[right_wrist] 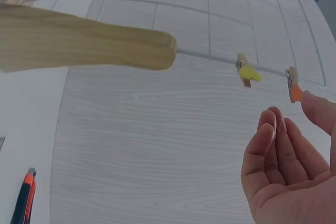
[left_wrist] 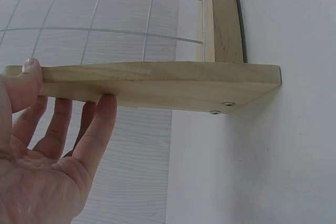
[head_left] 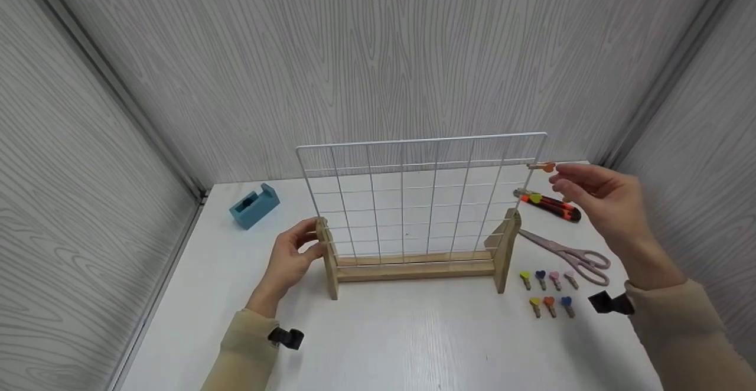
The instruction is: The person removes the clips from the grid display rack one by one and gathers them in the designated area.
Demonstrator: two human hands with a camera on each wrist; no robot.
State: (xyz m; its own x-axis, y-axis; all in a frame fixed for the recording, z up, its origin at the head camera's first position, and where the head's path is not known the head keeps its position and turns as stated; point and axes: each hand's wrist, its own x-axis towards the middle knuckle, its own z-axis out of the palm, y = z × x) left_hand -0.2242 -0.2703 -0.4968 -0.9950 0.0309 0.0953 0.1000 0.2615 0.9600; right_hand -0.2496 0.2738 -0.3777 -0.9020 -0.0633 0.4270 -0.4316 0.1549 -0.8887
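Observation:
A white wire grid stands upright in a wooden stand. On the stand's left side piece, my left hand grips the edge, thumb at the front edge and fingertips on the outer face. An orange heart clothespin is clamped on the grid's right edge wire, near the top. Right beside it is my right hand, thumb tip at the orange heart and the other fingers spaced away from the thumb. Lower on that wire sits a yellow heart clothespin.
Several heart clothespins lie in two rows to the right of the stand. Pink-handled scissors and an orange-and-black utility knife lie behind them. A blue tape dispenser stands at the back left of the white table.

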